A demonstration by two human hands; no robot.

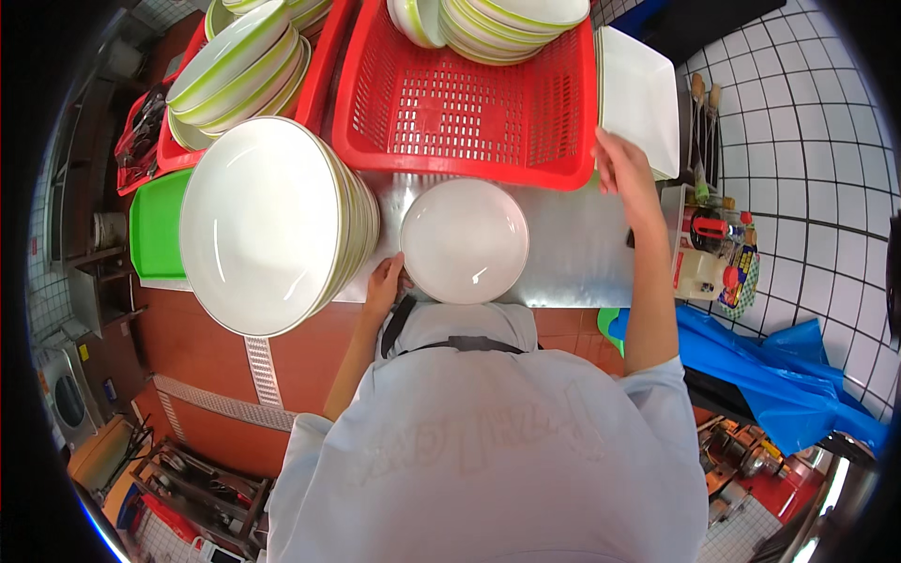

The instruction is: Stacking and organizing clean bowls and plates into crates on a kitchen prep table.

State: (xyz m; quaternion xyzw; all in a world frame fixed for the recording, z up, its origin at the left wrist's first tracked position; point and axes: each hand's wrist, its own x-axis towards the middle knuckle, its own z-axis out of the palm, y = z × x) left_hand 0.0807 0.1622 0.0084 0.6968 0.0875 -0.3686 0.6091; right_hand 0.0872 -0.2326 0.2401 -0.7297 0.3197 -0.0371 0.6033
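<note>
A white round plate [464, 241] lies on the steel counter [574, 239] right in front of my body. At its lower left rim is my left hand [384, 285], fingertips against or just beside the edge; whether they grip it is unclear. My right hand [623, 169] is raised at the right corner of a red perforated plastic basket [464, 165], fingers loosely curled and apart, with nothing visible in them. Just beyond that hand stands a stack of white square plates [639, 102]. Left of my left hand rises a tall stack of large white round plates [260, 225].
Green-rimmed bowls [500, 28] fill the basket's far end. More bowls [236, 77] lean in another red basket on the left, near a green tray [158, 225]. Bottles [704, 271] stand by the tiled wall at right. Blue plastic sheeting [767, 373] hangs below.
</note>
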